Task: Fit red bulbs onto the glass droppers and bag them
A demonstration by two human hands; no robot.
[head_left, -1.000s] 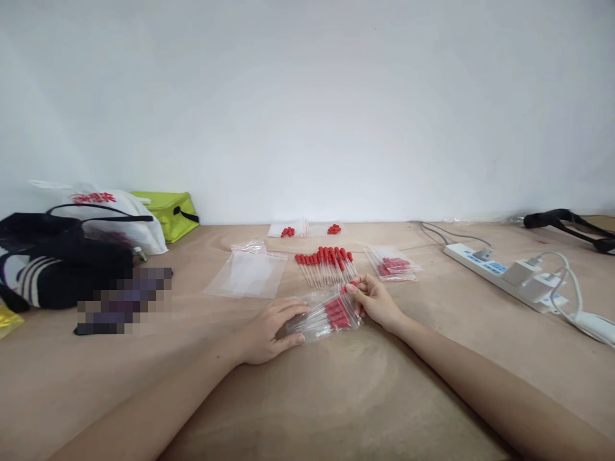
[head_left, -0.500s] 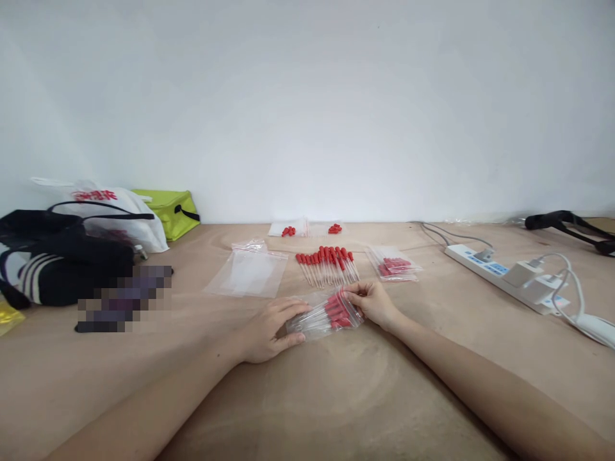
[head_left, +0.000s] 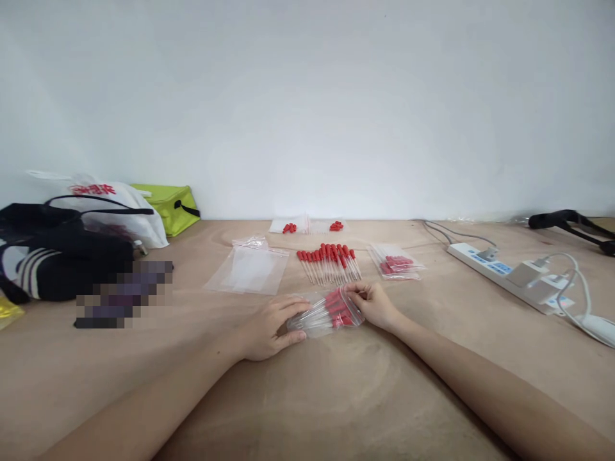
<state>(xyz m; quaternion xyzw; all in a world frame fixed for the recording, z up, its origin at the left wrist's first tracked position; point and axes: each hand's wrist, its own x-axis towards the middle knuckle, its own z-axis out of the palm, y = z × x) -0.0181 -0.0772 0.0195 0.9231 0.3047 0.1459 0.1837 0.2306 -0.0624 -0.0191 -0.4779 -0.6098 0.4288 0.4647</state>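
Note:
A clear zip-lock bag (head_left: 318,321) lies on the table in front of me, filled with several glass droppers with red rubber bulbs (head_left: 336,309). Its left end sits between the thumb and fingers of my left hand (head_left: 269,328). My right hand (head_left: 375,306) pinches the upper right edge of the bag, near the bulbs; its thumb is partly hidden. Just beyond the bag, a row of loose droppers (head_left: 331,261) lies with the red bulbs pointing away from me.
Flat clear bags (head_left: 250,267) lie left of the row, and a bag of red bulbs (head_left: 398,264) lies right. Small red bulbs (head_left: 289,228) rest near the wall. A power strip (head_left: 500,272) with chargers stands right; a black bag (head_left: 72,256) and green box (head_left: 173,208) stand left.
The view has shifted slightly. Both hands keep their hold on the bag of droppers, with hardly any visible movement.

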